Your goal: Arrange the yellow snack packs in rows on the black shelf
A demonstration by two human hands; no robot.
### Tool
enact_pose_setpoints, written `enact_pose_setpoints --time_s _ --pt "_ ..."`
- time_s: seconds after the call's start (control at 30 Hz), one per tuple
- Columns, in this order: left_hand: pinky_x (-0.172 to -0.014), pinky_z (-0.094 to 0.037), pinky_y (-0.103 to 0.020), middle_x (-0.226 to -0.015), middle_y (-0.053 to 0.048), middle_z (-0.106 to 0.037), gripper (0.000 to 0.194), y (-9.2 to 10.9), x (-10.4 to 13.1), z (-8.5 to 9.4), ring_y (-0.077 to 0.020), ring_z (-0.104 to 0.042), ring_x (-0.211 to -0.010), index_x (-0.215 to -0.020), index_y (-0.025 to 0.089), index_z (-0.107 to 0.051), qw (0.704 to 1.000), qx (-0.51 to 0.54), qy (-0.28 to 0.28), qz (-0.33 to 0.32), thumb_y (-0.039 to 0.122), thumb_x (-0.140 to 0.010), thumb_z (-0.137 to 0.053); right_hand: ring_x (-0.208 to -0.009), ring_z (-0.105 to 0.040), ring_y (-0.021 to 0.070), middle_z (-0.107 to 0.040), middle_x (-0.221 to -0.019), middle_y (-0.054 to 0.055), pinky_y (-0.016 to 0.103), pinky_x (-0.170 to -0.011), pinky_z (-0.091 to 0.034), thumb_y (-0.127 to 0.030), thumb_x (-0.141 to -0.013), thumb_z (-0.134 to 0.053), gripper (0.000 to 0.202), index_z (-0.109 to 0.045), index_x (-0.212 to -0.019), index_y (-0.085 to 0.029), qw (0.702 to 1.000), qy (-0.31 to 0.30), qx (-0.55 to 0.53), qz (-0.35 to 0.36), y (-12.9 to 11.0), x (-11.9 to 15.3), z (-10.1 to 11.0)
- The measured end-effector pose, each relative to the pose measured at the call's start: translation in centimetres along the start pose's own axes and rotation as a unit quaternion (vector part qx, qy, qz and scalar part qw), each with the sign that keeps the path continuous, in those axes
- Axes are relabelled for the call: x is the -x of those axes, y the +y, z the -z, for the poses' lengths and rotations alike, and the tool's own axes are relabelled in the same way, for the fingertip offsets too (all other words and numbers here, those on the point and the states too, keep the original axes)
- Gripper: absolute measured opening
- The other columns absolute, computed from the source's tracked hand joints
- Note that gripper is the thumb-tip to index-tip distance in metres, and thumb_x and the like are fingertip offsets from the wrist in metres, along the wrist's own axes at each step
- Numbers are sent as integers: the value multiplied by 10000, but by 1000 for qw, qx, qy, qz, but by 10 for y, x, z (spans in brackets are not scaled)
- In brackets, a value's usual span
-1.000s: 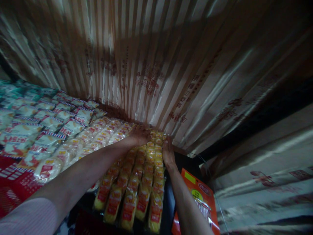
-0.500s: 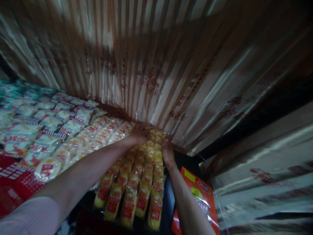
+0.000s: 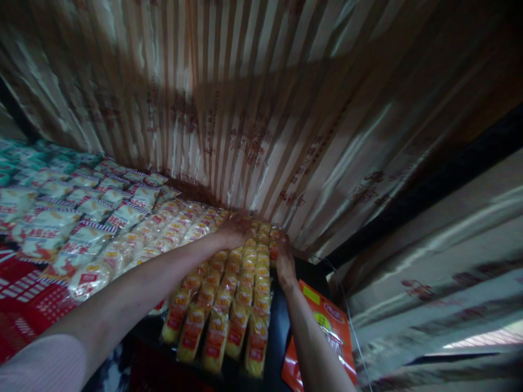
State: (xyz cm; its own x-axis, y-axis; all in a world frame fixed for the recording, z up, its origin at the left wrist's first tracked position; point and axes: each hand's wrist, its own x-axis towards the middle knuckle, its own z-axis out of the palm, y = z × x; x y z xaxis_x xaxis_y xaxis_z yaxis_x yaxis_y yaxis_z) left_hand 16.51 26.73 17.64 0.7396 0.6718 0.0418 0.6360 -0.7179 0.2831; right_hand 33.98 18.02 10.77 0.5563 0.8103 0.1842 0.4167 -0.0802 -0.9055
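Note:
Long rows of small yellow cakes in clear wrappers with red and orange labels lie side by side on a dark surface. My left hand reaches across and lies palm-down over the far part of these rows, its fingers stretched out. At the right edge of the rows my right hand is held against a wrapped cake near the back, its fingers bent along the outer side. The fingertips of that hand are partly hidden and dim.
Left of the yellow rows lie paler wrapped cakes, then white striped packets and green packets. A red basket stands at the lower left. An orange bag lies beneath my right forearm. A printed, pleated sheet hangs behind.
My right hand has shifted slightly right, and a wrapped cake now shows between it and the rows. My left hand stays over the far rows. The view has turned slightly.

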Motion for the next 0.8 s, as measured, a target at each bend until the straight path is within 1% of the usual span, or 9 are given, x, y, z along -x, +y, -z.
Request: enact_pose_setpoints --time_s 0.07,0.13,0.23,0.3,0.43,0.57,0.67,0.8 --pt "-1147 -149 -518 -1528 -73 -307 496 4 9 2 -230 -244 -1414 -1426 250 -377 1000 -9 -1 -6 422 -993 -205 -1445 -169 234 -297 -1535 54 418 -1180 -93 -769 -812 -189 843 -419 -1413 -225 1000 -4 -2 -20 -5 7 3" --pt "-1147 -159 -511 -1511 -67 -345 489 8 20 1 -227 -261 -1408 -1402 250 -416 1000 -11 3 -18 424 -994 -211 -1446 -163 226 -302 -1533 41 410 -1181 -91 -773 -808 -189 843 -428 -1408 -232 1000 -2 -6 -12 -10 17 7" --pt "-1156 -159 -484 -1459 -48 -433 481 15 40 1 -214 -277 -1403 -1364 251 -471 999 -2 11 -40 424 -996 -214 -1426 -229 209 -345 -1512 44 388 -1180 -115 -749 -825 -207 822 -442 -1400 -210 999 11 -29 12 -16 36 10" --pt "-1159 -158 -475 -1446 -52 -450 473 21 56 2 -219 -285 -1401 -1372 244 -464 999 1 8 -40 408 -995 -230 -1400 -292 208 -378 -1493 66 379 -1174 -149 -722 -841 -239 805 -443 -1397 -176 998 20 -55 16 -19 51 12" --pt "-1153 -182 -483 -1498 -79 -367 499 32 93 3 -256 -269 -1409 -1426 227 -393 999 1 13 -32 418 -987 -253 -1391 -310 217 -390 -1483 95 375 -1166 -186 -702 -845 -282 822 -408 -1413 -120 994 33 -99 -2 -27 84 13" --pt "-1162 -177 -475 -1524 -80 -314 490 37 128 -5 -267 -210 -1431 -1405 226 -427 997 -17 49 -55 422 -979 -284 -1396 -304 221 -383 -1487 98 373 -1159 -211 -707 -839 -282 839 -394 -1421 -111 994 44 -95 -33 -33 112 12" --pt "-1165 -165 -476 -1529 -85 -302 493 37 145 -14 -264 -201 -1435 -1415 231 -402 994 -32 71 -71 430 -974 -306 -1395 -307 224 -386 -1485 96 376 -1156 -222 -719 -831 -279 845 -396 -1422 -126 994 36 -93 -42 -34 122 10" --pt "-1161 -166 -486 -1530 -101 -295 504 36 160 -21 -269 -197 -1435 -1431 230 -372 994 -41 93 -51 434 -976 -297 -1390 -318 230 -385 -1485 102 387 -1152 -232 -729 -825 -275 856 -380 -1430 -133 996 26 -73 -45 -32 128 9"
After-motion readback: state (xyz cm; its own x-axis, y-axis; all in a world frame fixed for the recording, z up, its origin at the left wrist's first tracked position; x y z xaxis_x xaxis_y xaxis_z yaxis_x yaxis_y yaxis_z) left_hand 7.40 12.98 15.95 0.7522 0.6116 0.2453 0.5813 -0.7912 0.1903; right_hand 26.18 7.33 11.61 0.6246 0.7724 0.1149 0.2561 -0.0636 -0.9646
